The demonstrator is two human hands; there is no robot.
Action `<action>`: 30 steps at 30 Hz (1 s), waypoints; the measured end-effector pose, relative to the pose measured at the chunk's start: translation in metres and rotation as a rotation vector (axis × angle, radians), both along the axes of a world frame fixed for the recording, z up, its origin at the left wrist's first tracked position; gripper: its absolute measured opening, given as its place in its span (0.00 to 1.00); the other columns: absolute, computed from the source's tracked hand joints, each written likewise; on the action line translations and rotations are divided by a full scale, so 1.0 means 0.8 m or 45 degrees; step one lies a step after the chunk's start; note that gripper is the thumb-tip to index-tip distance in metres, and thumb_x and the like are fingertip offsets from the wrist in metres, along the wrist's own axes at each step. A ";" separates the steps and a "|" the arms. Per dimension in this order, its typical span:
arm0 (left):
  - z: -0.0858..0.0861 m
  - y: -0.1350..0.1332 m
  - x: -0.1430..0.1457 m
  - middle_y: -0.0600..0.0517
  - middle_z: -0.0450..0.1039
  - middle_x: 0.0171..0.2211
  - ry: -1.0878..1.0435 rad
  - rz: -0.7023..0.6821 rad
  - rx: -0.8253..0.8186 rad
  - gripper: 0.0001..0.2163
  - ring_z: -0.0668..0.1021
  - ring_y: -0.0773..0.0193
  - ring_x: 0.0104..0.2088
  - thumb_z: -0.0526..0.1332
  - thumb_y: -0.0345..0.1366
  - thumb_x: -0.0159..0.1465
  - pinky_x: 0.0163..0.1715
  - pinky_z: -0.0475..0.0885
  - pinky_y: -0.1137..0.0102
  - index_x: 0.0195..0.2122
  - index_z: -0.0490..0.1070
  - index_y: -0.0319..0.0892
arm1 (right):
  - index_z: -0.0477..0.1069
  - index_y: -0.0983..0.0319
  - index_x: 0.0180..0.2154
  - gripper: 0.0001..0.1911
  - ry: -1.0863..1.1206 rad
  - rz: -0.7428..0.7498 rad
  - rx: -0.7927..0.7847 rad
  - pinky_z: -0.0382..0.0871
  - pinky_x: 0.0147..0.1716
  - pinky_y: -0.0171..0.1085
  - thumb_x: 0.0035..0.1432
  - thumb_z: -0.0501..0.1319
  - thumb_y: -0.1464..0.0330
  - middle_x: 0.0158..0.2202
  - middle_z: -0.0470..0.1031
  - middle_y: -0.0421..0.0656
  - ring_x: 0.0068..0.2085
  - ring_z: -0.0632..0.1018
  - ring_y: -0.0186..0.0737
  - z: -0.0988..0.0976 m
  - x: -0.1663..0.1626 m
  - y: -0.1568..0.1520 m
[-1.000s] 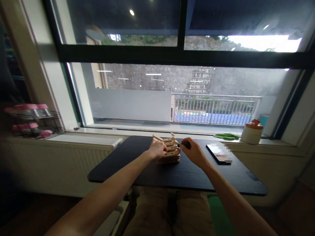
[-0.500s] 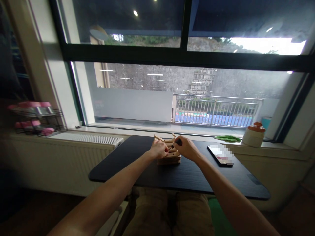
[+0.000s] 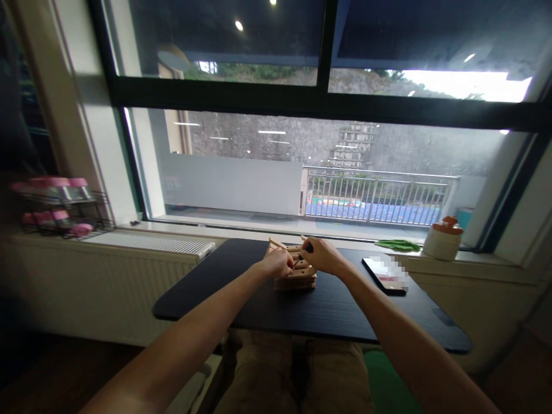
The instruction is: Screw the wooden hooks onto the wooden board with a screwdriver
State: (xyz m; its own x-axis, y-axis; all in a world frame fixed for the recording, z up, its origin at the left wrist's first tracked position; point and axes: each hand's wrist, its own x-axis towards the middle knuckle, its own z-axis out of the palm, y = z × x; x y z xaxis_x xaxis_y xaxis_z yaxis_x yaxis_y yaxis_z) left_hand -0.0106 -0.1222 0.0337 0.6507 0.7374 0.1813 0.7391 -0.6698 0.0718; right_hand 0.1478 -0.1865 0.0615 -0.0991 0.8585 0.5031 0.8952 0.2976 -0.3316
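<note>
A small slatted wooden piece [image 3: 295, 283], light brown with dark holes in its strips, stands on the dark table in front of me. My right hand [image 3: 323, 255] is closed round the black handle of a screwdriver [image 3: 309, 248], whose thin shaft slants down to the left toward the wooden strips. Close beside the shaft's lower end, my left hand [image 3: 278, 263] lies over the left part of the wooden piece with its fingers pinched together. What those fingers grip is too small to make out, and the screwdriver's tip is hidden near them.
The dark table [image 3: 241, 307] has rounded corners. A phone [image 3: 386, 276] lies at its right side. On the windowsill are a green cloth [image 3: 397, 245] and a white jar [image 3: 443, 241] with an orange top. A radiator [image 3: 129, 282] and a rack with pink-lidded jars [image 3: 64, 207] stand left.
The view has shifted very slightly. My right hand and the screwdriver handle have turned or moved a little; both hands stay at the wooden piece.
</note>
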 end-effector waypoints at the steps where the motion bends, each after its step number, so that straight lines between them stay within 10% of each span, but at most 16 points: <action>1: 0.000 0.002 0.000 0.56 0.76 0.27 0.000 -0.001 -0.010 0.05 0.73 0.61 0.39 0.60 0.39 0.49 0.39 0.61 0.69 0.25 0.76 0.50 | 0.72 0.61 0.33 0.10 -0.019 0.004 -0.014 0.55 0.24 0.30 0.49 0.56 0.66 0.26 0.73 0.40 0.26 0.69 0.33 0.004 -0.002 0.001; 24: -0.005 0.009 -0.006 0.58 0.74 0.22 -0.061 0.005 -0.076 0.06 0.74 0.63 0.32 0.60 0.40 0.48 0.35 0.60 0.70 0.24 0.76 0.48 | 0.75 0.61 0.33 0.14 -0.360 -0.039 -0.307 0.62 0.29 0.35 0.50 0.58 0.59 0.32 0.76 0.46 0.35 0.74 0.44 0.051 -0.037 0.030; 30: -0.005 0.007 -0.005 0.58 0.75 0.24 -0.088 0.019 -0.113 0.07 0.74 0.64 0.33 0.61 0.41 0.48 0.34 0.59 0.71 0.24 0.77 0.47 | 0.66 0.63 0.46 0.15 -0.431 -0.058 -0.524 0.68 0.40 0.43 0.59 0.55 0.63 0.46 0.69 0.45 0.42 0.72 0.39 0.060 -0.040 0.047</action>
